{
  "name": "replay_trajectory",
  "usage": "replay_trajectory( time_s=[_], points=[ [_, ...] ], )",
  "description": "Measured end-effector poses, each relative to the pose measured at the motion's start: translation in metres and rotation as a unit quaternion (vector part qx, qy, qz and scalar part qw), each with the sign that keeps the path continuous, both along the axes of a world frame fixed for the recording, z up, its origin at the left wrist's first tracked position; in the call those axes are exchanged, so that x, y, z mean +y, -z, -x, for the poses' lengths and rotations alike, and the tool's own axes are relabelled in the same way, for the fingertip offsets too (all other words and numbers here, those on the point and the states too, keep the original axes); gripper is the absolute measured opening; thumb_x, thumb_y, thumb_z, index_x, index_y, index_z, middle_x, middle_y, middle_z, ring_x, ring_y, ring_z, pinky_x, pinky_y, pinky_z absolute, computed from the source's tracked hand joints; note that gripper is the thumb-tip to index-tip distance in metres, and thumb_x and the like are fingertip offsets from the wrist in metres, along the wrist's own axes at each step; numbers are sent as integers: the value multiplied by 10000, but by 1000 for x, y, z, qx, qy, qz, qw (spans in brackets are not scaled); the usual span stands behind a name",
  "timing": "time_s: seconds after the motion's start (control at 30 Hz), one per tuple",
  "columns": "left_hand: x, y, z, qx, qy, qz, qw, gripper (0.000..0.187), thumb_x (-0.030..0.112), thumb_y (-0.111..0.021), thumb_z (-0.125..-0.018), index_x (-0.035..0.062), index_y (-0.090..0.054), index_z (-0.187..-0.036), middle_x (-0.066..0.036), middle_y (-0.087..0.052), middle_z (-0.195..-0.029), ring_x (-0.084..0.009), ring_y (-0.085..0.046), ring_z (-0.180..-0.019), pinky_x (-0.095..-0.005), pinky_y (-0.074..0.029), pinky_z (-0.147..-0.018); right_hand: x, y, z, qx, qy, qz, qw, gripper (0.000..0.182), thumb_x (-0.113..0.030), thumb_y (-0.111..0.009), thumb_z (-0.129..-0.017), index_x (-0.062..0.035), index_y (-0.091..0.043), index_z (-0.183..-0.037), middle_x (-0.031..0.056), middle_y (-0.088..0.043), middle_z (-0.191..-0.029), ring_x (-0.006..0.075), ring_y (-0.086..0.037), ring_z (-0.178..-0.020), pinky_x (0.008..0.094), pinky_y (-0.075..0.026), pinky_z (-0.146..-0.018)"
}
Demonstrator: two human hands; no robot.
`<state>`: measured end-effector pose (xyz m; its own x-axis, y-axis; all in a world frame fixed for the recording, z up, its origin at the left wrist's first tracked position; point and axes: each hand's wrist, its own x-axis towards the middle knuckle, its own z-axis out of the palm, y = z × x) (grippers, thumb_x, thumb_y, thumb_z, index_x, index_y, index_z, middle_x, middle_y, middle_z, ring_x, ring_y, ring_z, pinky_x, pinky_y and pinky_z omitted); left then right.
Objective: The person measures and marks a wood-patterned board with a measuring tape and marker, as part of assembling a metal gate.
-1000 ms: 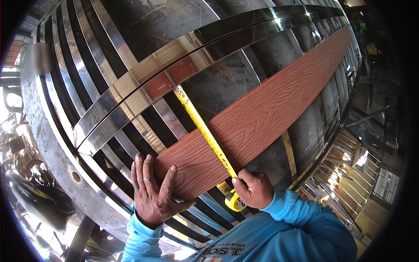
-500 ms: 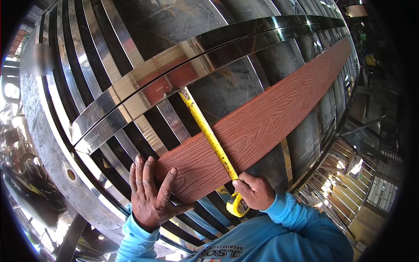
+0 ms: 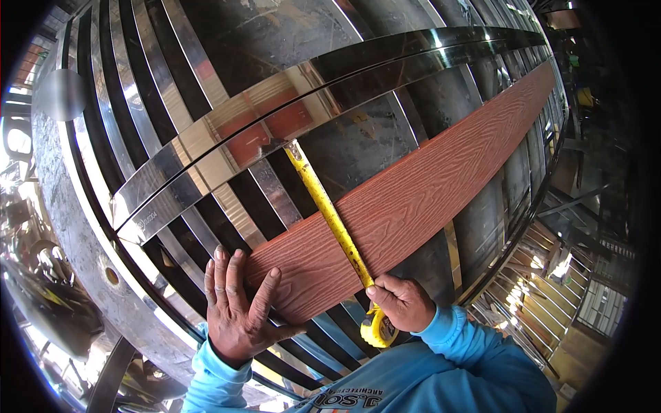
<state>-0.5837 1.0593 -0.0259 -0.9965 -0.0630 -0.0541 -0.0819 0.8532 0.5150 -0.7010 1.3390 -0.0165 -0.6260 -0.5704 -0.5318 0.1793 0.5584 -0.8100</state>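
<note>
A reddish-brown wood-grain plank point(image 3: 413, 199) lies across a polished metal frame of bars. My left hand point(image 3: 237, 310) rests at the plank's near left end with its fingers spread, touching the end and the bars beside it. In my right hand point(image 3: 403, 303) is a yellow tape measure point(image 3: 330, 224), gripped near its case. Its blade runs out across the plank's width, and the tip reaches the edge of the shiny metal rail point(image 3: 275, 134). The case hangs just below my fingers, past the plank's near edge.
Parallel metal bars point(image 3: 148, 76) span the frame above a dark surface. A grey worktable with a round hole point(image 3: 111, 275) borders the frame at left. Stacked metal pieces point(image 3: 544, 275) stand in the background at right, with clutter at far left.
The tape measure's case has tilted and dropped slightly in my right hand, and the blade has shifted a little. My left hand and the plank stay almost where they were.
</note>
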Motion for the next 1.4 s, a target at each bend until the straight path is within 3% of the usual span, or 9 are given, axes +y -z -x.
replay_trajectory(
  time_s=[0.37,0.47,0.57,0.67,0.97,1.17,1.2,1.33,1.4],
  points=[
    [0,2,-1,0,4,9,1000,1422,575,-958,-236,244,-407,-1504,-308,-341,-1503,-557,-327,-1396,-694,-263,-1118,-1,-1,1,-8,3,6,1000,240,-230,-579,-1021,-29,-601,-892,112,-591,-678,230,-568,-568,337,-458,-547],
    [-1,0,-1,-11,-2,13,1000,1269,721,-859,-356,257,-475,-1474,-296,-382,-1485,-535,-338,-1402,-654,-245,-1152,-4,-4,3,3,-3,-3,1000,247,-232,-581,-1020,-30,-599,-879,107,-581,-671,224,-552,-562,335,-454,-546],
    [-1,2,-2,-5,-1,9,1000,1262,724,-856,-356,256,-484,-1468,-292,-377,-1490,-536,-333,-1404,-654,-240,-1154,-6,-7,6,-8,-6,-9,1000,252,-233,-584,-1019,-32,-595,-867,105,-572,-659,224,-546,-555,337,-449,-539],
    [0,3,-2,-1,2,7,1000,1413,565,-964,-226,243,-425,-1492,-300,-356,-1492,-561,-331,-1391,-707,-276,-1101,-4,-4,5,-1,-9,-8,1000,252,-231,-588,-1017,-33,-592,-860,105,-565,-648,226,-541,-547,339,-446,-533],
    [-1,5,-1,11,1,1,1000,1415,558,-971,-206,242,-443,-1481,-299,-369,-1477,-566,-340,-1380,-697,-284,-1103,-7,-5,6,7,-6,-6,1000,251,-218,-597,-1009,-31,-583,-840,120,-561,-636,250,-541,-532,351,-438,-519],
    [-6,-3,2,29,29,19,999,1253,763,-839,-448,175,-442,-1481,-316,-409,-1432,-544,-360,-1375,-666,-290,-1115,-5,-2,4,42,-11,-6,999,249,-220,-607,-997,-28,-582,-841,149,-560,-634,287,-545,-536,371,-437,-521],
    [-5,-1,3,46,31,38,998,1181,840,-720,-567,143,-440,-1478,-324,-426,-1410,-542,-374,-1363,-661,-284,-1117,-6,-4,5,40,-12,-14,999,252,-227,-607,-992,-26,-587,-840,158,-562,-647,292,-553,-560,376,-441,-538],
    [1,-3,4,58,17,94,994,1020,823,-561,-764,74,-459,-1448,-307,-458,-1397,-505,-383,-1372,-619,-275,-1145,-2,1,3,54,-8,17,998,272,-256,-598,-989,-21,-608,-852,168,-587,-689,294,-583,-619,381,-457,-584],
    [7,-4,3,67,-2,102,993,984,781,-595,-768,85,-463,-1450,-294,-450,-1416,-490,-372,-1384,-604,-254,-1158,1,7,2,77,-20,40,996,293,-286,-589,-992,-23,-620,-867,171,-597,-700,299,-591,-628,381,-464,-594]
  ],
)
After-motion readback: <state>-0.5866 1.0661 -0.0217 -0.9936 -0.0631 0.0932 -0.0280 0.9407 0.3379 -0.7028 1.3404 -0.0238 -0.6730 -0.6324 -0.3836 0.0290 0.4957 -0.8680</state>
